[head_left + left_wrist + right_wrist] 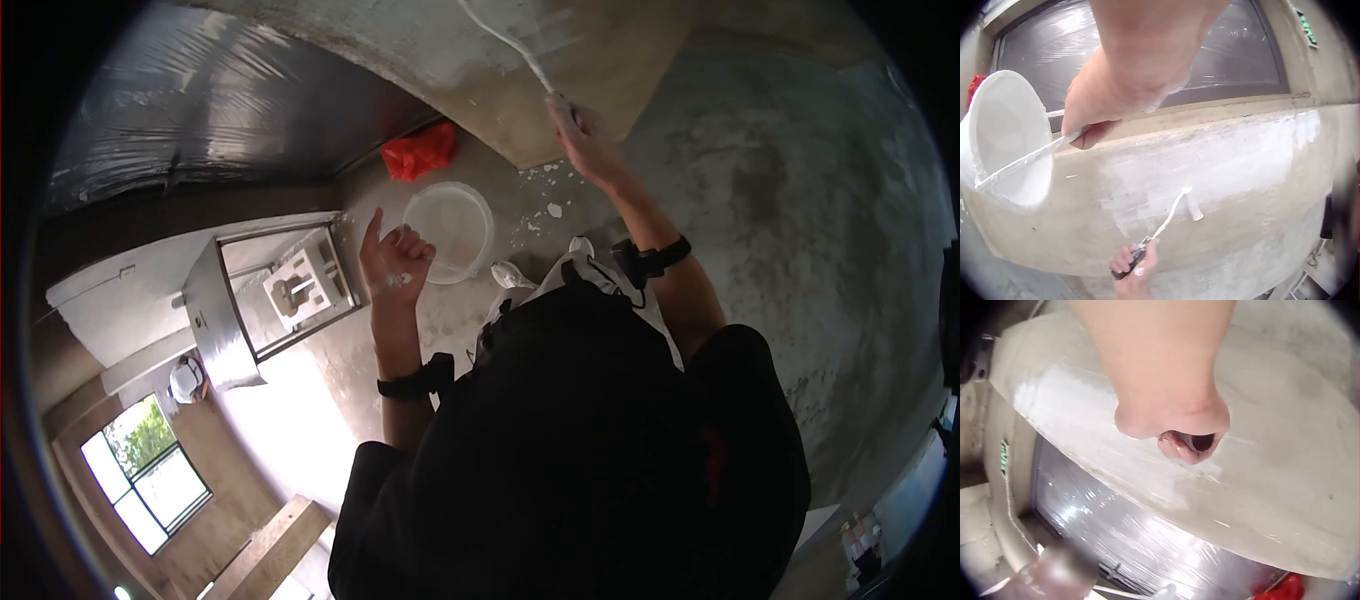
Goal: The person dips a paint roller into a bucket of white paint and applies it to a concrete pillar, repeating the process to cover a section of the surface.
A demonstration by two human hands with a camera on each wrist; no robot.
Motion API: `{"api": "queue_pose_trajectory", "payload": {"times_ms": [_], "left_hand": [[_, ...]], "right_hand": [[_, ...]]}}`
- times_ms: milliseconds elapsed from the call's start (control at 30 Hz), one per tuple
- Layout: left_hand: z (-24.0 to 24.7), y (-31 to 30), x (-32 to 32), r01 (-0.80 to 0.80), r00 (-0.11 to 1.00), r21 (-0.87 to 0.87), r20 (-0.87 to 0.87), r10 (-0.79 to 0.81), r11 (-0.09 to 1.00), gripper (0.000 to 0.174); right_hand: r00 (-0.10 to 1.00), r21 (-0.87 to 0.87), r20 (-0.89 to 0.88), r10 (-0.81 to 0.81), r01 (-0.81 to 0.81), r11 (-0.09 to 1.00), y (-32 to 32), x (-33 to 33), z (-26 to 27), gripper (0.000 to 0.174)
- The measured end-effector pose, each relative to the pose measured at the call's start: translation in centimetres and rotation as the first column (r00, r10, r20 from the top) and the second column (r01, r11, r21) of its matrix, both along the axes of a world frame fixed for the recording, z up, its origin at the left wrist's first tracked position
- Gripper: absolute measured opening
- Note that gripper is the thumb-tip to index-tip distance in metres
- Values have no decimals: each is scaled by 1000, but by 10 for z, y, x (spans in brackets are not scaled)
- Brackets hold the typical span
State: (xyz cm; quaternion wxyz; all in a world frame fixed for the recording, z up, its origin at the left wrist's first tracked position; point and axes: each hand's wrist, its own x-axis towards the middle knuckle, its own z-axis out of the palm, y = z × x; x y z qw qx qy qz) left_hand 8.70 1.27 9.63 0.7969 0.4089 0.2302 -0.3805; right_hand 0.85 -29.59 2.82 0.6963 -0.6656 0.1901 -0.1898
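Left hand [1094,103]: gripping with curled fingers the bail [1025,159] of the white bucket [1004,119], showing plainly only from the left wrist.
Right hand [585,145]: wrapping round the dark handle [1137,255] of the roller [1168,220].
Far end [1194,208]: meeting the white-smeared wall [1241,219], again in that view alone (the head camera is cropping the rod [521,49]).

One bucket [1007,106], one roller [1194,207]
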Motion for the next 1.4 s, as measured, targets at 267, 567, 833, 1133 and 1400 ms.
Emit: {"api": "queue_pose_trajectory", "payload": {"times_ms": [267,567,833,1133,1400], "left_hand": [[7,-10,-8,-55,998,74,-14,56,996,46],[13,-14,-15,-111,993,123,-17,114,986,42],[2,-10,-11,-119,993,157,-2,121,980,41],[-4,-9,-9,-48,997,124,-52,55,991,42],[-12,2,-5,31,1000,122,-1,-31,992,40]], "right_hand": [[998,-35,-18,60,-61,998,6,17,2,50],[966,-42,-260,9,-21,999,16,-25,-87,52],[935,-75,-353,-19,-8,997,21,-25,-103,49],[995,70,38,87,-89,994,25,34,30,44],[984,151,81,160,-171,974,22,47,19,50]]}}
